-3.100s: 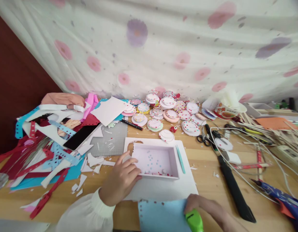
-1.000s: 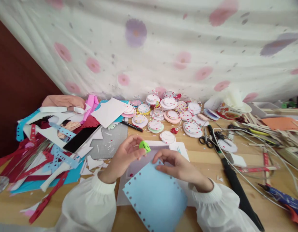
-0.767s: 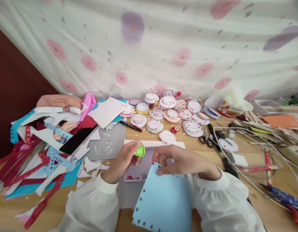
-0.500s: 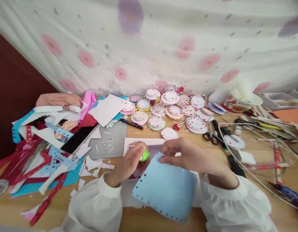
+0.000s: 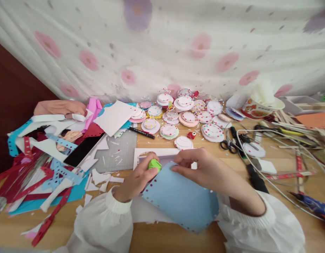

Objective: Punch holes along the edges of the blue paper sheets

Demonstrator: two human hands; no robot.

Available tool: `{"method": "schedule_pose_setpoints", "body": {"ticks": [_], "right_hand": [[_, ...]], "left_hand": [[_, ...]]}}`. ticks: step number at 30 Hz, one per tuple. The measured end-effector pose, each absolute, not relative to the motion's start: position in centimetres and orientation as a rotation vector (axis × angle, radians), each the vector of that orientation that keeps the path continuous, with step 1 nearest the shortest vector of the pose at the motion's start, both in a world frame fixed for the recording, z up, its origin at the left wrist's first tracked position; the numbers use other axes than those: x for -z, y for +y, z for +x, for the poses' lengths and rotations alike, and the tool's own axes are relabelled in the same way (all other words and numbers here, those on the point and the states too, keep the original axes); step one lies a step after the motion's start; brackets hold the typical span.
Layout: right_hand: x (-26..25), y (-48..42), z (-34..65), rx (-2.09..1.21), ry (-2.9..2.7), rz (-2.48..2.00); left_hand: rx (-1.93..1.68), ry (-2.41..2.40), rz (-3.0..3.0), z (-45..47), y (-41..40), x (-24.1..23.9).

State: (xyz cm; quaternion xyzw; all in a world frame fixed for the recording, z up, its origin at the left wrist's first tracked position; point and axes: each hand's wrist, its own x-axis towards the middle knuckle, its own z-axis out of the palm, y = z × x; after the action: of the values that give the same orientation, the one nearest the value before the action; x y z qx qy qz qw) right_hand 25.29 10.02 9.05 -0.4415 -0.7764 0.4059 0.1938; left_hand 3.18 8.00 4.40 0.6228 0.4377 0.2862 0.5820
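Observation:
My left hand (image 5: 140, 176) is closed around a small bright green craft punch (image 5: 154, 165), at the upper left edge of a light blue sheet of paper (image 5: 182, 196). Small flower-shaped holes run along the sheet's left, lower and right edges. My right hand (image 5: 192, 163) pinches the sheet's top corner between thumb and fingers. Whether the punch grips the paper's edge is hidden by my fingers. Below the sheet lies a white open box or tray (image 5: 141, 151), mostly covered by my hands and the paper.
Punched strips and paper scraps (image 5: 59, 147) pile up at left, around a black phone (image 5: 83, 149). Layered paper discs with beads (image 5: 189, 118) stand behind. At right lie scissors (image 5: 228, 147), a white cable (image 5: 273, 182), wooden sticks and a paper bowl (image 5: 261, 108). A marker (image 5: 141, 132) lies beside a grey mat (image 5: 112, 160).
The green punch has turned in my left hand and come up against the sheet's edge, showing more of its top. The blue sheet has tilted, its lower end shifting up and right.

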Motion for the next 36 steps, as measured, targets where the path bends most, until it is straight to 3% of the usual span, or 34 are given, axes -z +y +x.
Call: {"method": "schedule_pose_setpoints", "body": {"ticks": [36], "right_hand": [[-8.71,10.37,25.19,-1.135,-2.126,-1.284]], "left_hand": [[-0.705,0.976,1.569,3.09,7.93,-3.96]]}}
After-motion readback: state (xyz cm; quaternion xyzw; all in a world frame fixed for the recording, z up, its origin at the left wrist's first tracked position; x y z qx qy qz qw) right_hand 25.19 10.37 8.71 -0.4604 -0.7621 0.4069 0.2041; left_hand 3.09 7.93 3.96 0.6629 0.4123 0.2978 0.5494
